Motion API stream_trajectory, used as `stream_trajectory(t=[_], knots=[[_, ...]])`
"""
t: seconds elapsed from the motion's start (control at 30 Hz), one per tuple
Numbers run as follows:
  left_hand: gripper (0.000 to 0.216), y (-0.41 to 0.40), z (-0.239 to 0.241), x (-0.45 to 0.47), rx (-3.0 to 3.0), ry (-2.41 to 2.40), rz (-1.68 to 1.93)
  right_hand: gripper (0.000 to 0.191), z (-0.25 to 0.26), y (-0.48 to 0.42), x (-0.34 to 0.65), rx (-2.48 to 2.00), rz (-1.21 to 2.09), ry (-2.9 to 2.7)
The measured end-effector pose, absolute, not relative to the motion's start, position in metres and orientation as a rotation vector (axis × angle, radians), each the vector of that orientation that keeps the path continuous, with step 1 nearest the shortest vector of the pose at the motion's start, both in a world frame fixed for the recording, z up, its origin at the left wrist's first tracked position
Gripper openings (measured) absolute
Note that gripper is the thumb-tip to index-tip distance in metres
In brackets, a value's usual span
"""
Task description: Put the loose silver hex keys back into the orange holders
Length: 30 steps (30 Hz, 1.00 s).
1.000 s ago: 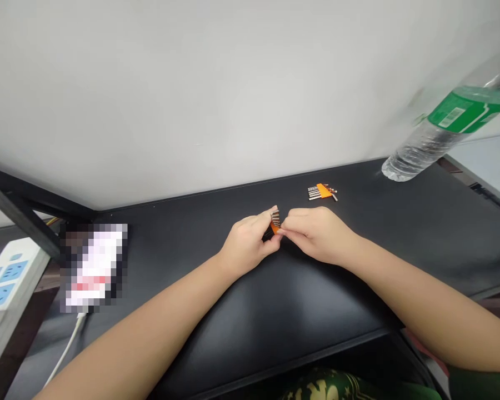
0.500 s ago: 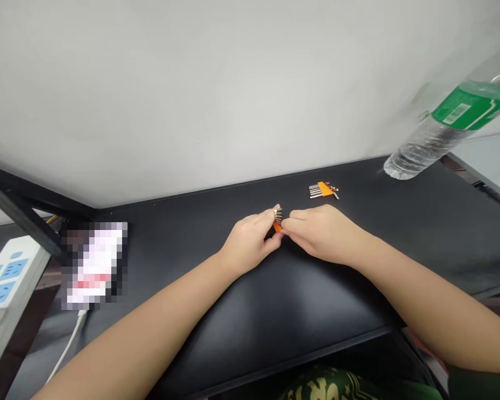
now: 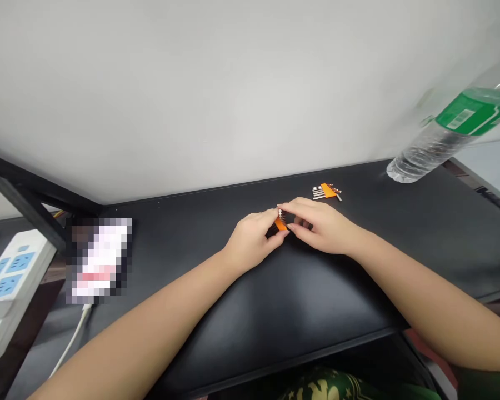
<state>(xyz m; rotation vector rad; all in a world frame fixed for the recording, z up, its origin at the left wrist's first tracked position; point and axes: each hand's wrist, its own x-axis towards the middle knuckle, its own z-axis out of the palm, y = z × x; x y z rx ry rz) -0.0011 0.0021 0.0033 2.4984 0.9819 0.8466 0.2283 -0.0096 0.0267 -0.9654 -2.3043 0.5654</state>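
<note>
In front of me, just above the black table, my left hand pinches an orange holder with several small metal pieces in it, seemingly a hex key set. Their pale round ends show at the top, near the fingertips. My right hand meets it from the other side, index finger at the upper end and thumb at the lower, with a gap between palm and holder. Much of the set is hidden by fingers. A second hex key set, also with an orange holder, lies on the table beyond my right hand.
A water bottle with a green label stands at the back right by the wall. On the left, a blurred-out flat object has a white cable attached. A white power strip sits beside a black metal frame.
My right hand's fingers have spread from a close pinch to span the set's upper and lower ends. The left hand keeps its grip. The view has shifted slightly.
</note>
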Motion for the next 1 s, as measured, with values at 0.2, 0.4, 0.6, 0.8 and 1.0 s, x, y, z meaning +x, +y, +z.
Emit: stream_trajectory(t=[0.2, 0.4, 0.6, 0.8, 1.0], knots=[[0.016, 0.0025, 0.0008, -0.0018, 2.463, 0.976, 0.903, 0.044, 0.026, -0.009, 0.228, -0.921, 0.523, -2.309], [0.028, 0.0013, 0.0022, -0.002, 2.433, 0.994, 0.932, 0.052, 0.024, -0.0085, 0.2284, -0.879, 0.479, -2.319], [0.031, 0.0011, -0.0001, -0.0029, 2.434, 1.013, 0.952, 0.053, 0.0252, -0.0079, 0.2293, -0.859, 0.468, -2.328], [0.037, 0.005, -0.0048, -0.0059, 2.497, 1.027, 0.987, 0.059, 0.0274, -0.0059, 0.2309, -0.902, 0.43, -2.411], [0.04, 0.0055, -0.0062, -0.0069, 2.572, 1.017, 1.0, 0.063, 0.0282, 0.0002, 0.2371, -0.88, 0.407, -2.457]])
